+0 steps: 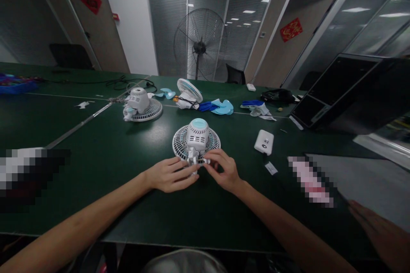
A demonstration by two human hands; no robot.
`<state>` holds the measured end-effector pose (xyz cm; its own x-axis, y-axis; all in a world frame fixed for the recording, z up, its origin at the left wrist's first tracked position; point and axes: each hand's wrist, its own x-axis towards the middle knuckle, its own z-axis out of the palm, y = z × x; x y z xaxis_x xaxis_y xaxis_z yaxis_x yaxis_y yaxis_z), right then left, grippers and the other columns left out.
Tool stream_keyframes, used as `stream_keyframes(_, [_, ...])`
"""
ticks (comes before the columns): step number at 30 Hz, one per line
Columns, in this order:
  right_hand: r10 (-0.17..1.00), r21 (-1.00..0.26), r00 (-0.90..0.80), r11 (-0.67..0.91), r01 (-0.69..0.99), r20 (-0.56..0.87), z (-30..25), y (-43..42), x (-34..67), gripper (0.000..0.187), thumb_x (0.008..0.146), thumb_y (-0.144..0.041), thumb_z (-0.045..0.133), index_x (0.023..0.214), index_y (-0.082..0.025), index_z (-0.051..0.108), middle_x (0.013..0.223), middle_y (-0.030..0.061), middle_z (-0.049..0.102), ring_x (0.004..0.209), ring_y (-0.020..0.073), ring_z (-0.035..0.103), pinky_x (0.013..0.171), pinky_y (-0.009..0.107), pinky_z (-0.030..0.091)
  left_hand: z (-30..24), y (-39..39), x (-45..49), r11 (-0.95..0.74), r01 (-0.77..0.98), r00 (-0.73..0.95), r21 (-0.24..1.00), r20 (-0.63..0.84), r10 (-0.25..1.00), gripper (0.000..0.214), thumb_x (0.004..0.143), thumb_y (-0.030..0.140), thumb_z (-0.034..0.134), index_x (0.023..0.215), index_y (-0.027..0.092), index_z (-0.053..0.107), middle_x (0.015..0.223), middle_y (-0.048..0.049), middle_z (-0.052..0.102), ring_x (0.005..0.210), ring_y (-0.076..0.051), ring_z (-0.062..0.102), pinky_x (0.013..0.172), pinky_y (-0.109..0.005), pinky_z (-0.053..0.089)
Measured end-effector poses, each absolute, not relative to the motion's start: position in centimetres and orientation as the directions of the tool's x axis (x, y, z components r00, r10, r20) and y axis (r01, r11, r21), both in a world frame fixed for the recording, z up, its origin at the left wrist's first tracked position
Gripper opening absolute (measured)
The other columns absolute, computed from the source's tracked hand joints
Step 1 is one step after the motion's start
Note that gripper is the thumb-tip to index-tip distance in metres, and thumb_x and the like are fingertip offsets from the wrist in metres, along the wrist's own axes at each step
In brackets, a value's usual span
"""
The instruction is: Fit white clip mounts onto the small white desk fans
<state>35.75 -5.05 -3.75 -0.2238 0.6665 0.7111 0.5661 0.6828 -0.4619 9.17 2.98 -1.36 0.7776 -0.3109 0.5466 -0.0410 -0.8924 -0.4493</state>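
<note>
Fingers (184,173) of the person's left hand (169,175) lay stretched over the white clamp (192,156) of a small fan (197,134), touching it; from where I stood I could not tell whether they gripped it or only steadied it. The right hand (224,170) was curled in at the other side, its thumb and forefinger pinching a little white piece (206,161) beside the clamp. The fan sat on the green table (153,222) in front of the person, grille down, its turquoise-capped motor housing pointing up. Farther back, to the left, a second fan (139,100) lay the same way, and a third one (188,94) leaned with its grille tilted upward, near some light-blue blades (222,107). A white device (264,142) rested to the right, a small label (271,168) just beside it. At the right edge, another person's hand (378,226) reached in, well apart from the fan.
</note>
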Motion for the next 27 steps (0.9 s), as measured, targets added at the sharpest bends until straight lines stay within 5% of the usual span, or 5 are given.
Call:
stream_keyframes(7, [0.683,-0.496,-0.194,0.669,0.554,0.704,-3.7,-5.0,35.4,0.023,0.098,-0.022,0.066,0.12,-0.024,0.066,0.116,0.0082,0.068,0.069,0.0112,0.066,0.054,0.023,0.057,-2.0,3.2,9.1,-0.875,-0.025,0.786,-0.484,0.531,-0.316,0.029,0.096,0.017,0.065,0.125,0.018,0.068,0.138,-0.0152,0.068,0.1,-0.023,0.073,0.081,-0.034,0.061])
stream_keyframes(16, [0.707,-0.517,-0.179,0.643,0.564,0.684,-3.5,-4.9,35.3,0.023,0.099,-0.023,0.066,0.122,-0.025,0.068,0.12,0.0085,0.068,0.077,0.0134,0.07,0.059,0.024,0.061,-2.6,3.4,9.2,-0.929,-0.039,0.817,-0.367,0.523,-0.241,0.035,0.099,0.012,0.054,0.134,0.013,0.061,0.142,-0.0204,0.064,0.112,-0.024,0.071,0.095,-0.037,0.06])
stream_keyframes(22, [0.693,-0.529,-0.194,0.674,0.516,0.694,-3.5,-4.9,34.5,0.033,0.1,-0.016,0.062,0.132,-0.026,0.064,0.127,0.0096,0.067,0.118,0.0229,0.067,0.081,0.032,0.067,-2.9,3.3,9.4,-0.962,-0.046,0.837,-0.268,0.515,-0.183,0.035,0.101,0.013,0.051,0.136,0.011,0.058,0.142,-0.0228,0.063,0.11,-0.026,0.07,0.088,-0.036,0.062])
stream_keyframes(27, [0.655,-0.449,-0.252,0.701,0.554,0.713,-3.5,-5.1,34.3,0.041,0.102,-0.011,0.056,0.14,-0.027,0.062,0.133,0.0107,0.066,0.123,0.0233,0.066,0.1,0.041,0.062,-2.8,3.1,9.6,-0.963,-0.043,0.842,-0.267,0.509,-0.178,0.035,0.102,0.014,0.049,0.135,0.012,0.058,0.138,-0.0222,0.065,0.112,-0.026,0.068,0.089,-0.038,0.061])
